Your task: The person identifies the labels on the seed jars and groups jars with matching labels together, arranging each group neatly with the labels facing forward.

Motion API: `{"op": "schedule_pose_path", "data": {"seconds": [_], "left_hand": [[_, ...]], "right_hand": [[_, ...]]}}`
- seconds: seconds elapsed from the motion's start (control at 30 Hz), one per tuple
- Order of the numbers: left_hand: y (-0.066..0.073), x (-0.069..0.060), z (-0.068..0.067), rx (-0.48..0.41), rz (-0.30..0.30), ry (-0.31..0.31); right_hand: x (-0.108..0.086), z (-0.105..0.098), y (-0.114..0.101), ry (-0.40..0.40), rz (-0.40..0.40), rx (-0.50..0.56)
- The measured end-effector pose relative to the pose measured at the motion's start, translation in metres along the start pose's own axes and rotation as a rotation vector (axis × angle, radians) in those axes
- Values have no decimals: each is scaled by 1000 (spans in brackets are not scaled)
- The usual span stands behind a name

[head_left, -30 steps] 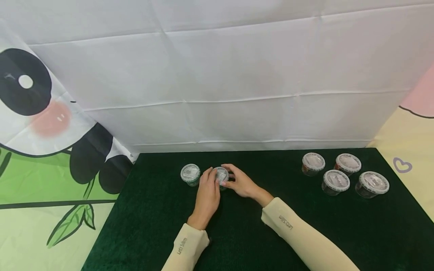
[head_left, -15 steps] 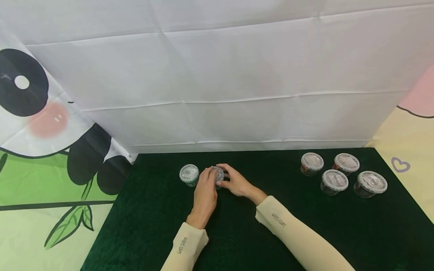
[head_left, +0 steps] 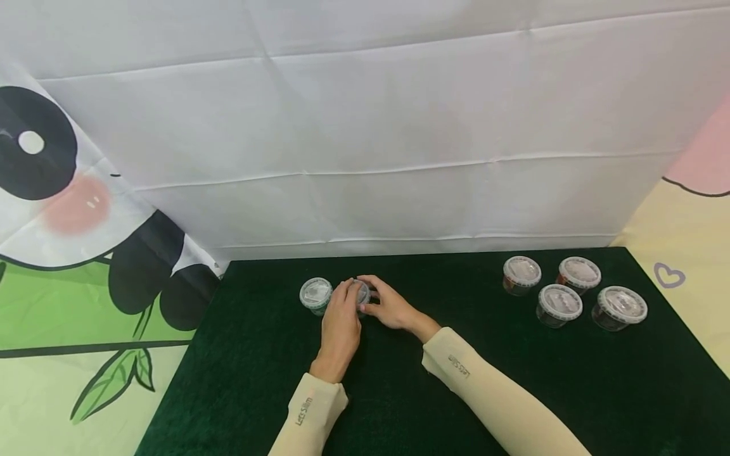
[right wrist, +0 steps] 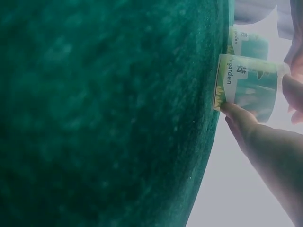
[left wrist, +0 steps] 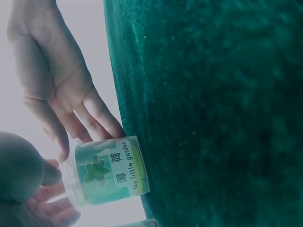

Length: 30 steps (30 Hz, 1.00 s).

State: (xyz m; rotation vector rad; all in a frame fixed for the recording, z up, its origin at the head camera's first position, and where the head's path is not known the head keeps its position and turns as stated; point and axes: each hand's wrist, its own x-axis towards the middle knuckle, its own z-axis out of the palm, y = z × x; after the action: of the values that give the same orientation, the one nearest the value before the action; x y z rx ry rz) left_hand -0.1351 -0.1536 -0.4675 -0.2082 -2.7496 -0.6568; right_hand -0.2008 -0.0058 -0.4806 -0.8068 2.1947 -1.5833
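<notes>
Both hands are at one lidded clear cup (head_left: 363, 292) standing on the green cloth. My left hand (head_left: 340, 332) grips its lid end from the left, fingers bent over the rim. From the other side my right hand (head_left: 393, 308) holds it between thumb and fingers. The left wrist view shows the cup's green leaf label (left wrist: 111, 168), with the right fingers along its side and the left fingertips by the lid. A second lidded cup (head_left: 315, 293) stands just left of my left hand; part of it shows behind the held one (right wrist: 255, 46) in the right wrist view.
At the table's back right stand several more lidded cups (head_left: 559, 302) in a loose cluster, some with reddish-brown contents. A white cloth (head_left: 365, 139) hangs behind the green tabletop (head_left: 445, 278), and printed cartoon cloths flank it left and right.
Both hands have shifted slightly left with the cup between them, narrowing the gap to the second cup. The whole head view has also drifted a little.
</notes>
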Motion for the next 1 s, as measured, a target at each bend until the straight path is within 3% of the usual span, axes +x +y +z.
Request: {"op": "schedule_pose_path", "data": {"seconds": [0.27, 0.47, 0.57, 0.7, 1.0], "left_hand": [[3, 1, -1, 16, -14, -3], [11, 0, -2, 8, 16, 61], [19, 1, -2, -29, 46, 94], [33, 2, -2, -119, 52, 91], [57, -1, 6, -280, -1, 56]], "right_hand": [[-3, -3, 0, 9, 43, 6], [-16, -15, 1, 41, 34, 38], [-26, -25, 1, 67, 32, 56], [-41, -37, 1, 91, 15, 56], [-77, -59, -2, 121, -15, 42]]}}
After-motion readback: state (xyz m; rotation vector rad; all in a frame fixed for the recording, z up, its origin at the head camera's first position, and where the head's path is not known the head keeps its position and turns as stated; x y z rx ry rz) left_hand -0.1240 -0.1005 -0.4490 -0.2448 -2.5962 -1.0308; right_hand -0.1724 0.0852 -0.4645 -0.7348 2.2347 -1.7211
